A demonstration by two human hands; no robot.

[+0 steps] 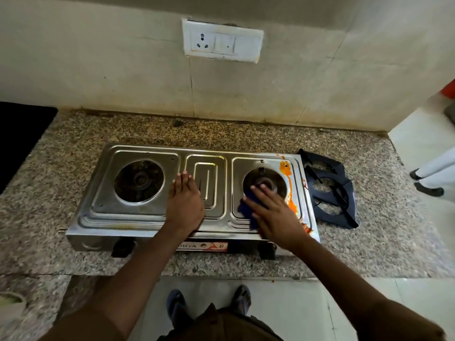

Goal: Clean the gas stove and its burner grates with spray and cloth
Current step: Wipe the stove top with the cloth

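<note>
A two-burner steel gas stove [128, 212] sits on a speckled granite counter. Its grates are off: two black burner grates [330, 190] lie stacked on the counter just right of the stove. Orange stains [289, 185] run down the stove's right side. My left hand [184, 203] rests flat on the stove's middle panel, fingers straight. My right hand [275, 215] presses a dark blue cloth [247, 207] onto the steel beside the right burner [266, 182], fingers spread over the cloth. The left burner [139, 180] is bare. No spray bottle is in view.
The granite counter [221, 134] runs behind and around the stove, ending at a wall with a white socket plate [221, 41]. A black surface [17, 136] lies at far left. A person's feet [428, 185] stand on the floor at right.
</note>
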